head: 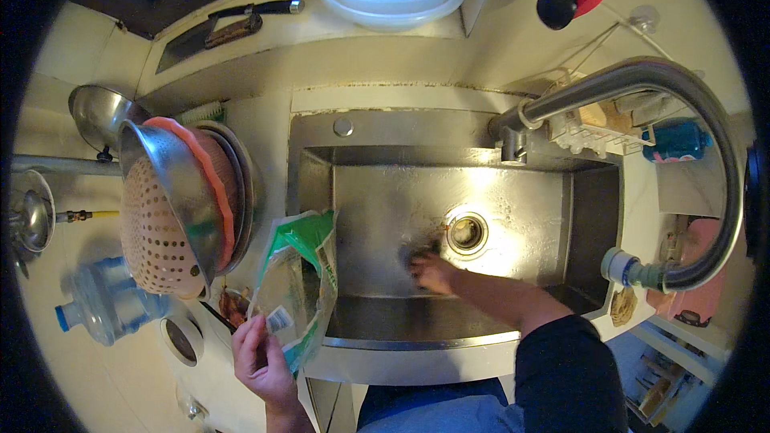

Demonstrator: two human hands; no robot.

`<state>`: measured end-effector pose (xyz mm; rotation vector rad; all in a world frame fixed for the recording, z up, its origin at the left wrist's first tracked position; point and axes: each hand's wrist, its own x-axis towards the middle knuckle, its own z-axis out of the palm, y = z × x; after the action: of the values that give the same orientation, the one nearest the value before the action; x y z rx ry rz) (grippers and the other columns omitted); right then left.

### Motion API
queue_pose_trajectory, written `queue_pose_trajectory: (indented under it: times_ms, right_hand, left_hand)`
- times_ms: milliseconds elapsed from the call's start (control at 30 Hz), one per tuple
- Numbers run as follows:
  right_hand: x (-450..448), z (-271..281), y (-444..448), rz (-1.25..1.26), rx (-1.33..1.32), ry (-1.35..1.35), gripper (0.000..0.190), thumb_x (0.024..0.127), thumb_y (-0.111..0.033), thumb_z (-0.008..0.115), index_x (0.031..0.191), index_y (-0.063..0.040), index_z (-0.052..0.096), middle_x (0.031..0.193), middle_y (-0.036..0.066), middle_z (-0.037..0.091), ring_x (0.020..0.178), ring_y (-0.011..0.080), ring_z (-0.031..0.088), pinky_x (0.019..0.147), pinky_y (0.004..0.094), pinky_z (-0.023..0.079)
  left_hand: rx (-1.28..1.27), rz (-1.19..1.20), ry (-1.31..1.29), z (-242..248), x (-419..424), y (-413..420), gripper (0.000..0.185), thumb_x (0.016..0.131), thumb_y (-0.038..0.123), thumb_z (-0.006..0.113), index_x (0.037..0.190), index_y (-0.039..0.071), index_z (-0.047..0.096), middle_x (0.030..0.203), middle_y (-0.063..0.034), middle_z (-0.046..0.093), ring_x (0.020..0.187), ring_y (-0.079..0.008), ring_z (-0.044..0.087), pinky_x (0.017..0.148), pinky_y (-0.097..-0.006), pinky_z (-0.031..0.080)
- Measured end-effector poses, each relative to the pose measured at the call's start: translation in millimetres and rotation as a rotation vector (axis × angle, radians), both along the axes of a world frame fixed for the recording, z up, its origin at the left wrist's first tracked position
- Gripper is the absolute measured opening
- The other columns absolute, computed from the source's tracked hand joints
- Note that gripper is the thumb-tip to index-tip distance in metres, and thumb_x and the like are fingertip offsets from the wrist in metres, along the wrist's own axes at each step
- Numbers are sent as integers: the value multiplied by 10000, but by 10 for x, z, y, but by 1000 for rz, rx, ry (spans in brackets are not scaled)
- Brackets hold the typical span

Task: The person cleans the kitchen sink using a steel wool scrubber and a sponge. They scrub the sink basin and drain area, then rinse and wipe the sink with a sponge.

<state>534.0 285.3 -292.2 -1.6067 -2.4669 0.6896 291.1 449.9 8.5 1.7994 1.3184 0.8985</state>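
My left hand (261, 358) pinches the edge of a clear plastic bag (295, 282) with green print and a white label. The bag hangs at the sink's left rim, its mouth gaping. Down in the stainless steel sink (373, 204), my right hand (430, 273) reaches to the floor just left of the drain (467, 233). A dark blurred patch (415, 251) lies at its fingertips; whether it is an object or shadow, and whether the fingers grip it, cannot be made out. Something pale sits inside the drain opening.
A curved faucet (649, 69) arches over the sink's right side. Left of the sink stand a stacked colander (153, 228) and metal bowls (234, 192), with a water jug (108, 300) beyond. Plastic tubs (391, 0) and a knife (258, 9) rest on the back ledge.
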Motion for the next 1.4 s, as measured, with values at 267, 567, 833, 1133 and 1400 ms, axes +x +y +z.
queue_pose_trajectory:
  times_ms: [267,567,833,1133,1400]
  right_hand:
    - [-467,116,1482,-203,294,185,121,699,-165,540,766,-135,636,950,38,563,984,235,487,817,364,444]
    - [75,-14,617,-38,27,-175,120,723,-199,553,747,-150,660,1068,23,552,1147,254,409,948,421,370]
    - [1106,595,214,-482,153,208,111,659,-38,600,750,-86,642,1011,80,619,975,274,556,871,374,440]
    - [1036,183,19,-391,-57,-248,158,699,-110,571,816,-97,675,1040,86,598,1044,254,492,888,350,447]
    - [163,700,-656,-257,-201,295,229,771,-182,533,960,-113,642,1129,125,539,1081,291,480,894,396,436]
  left_hand:
    - [56,8,47,41,124,-24,306,733,-137,523,1015,-46,598,1045,-112,538,943,-177,537,842,-261,420]
    - [13,-17,26,-38,105,-114,305,742,-137,514,1017,-38,601,1031,-107,538,932,-180,538,833,-267,427]
    - [19,-140,37,-90,258,-228,300,735,-129,517,1005,-34,607,1007,-110,553,923,-181,539,823,-262,423]
    - [19,-155,69,-109,333,-291,312,724,-148,504,993,-29,610,990,-108,565,906,-176,546,794,-248,428]
    - [-34,-170,32,-182,361,-297,317,736,-138,504,1006,-14,613,992,-95,561,887,-156,545,771,-230,423]
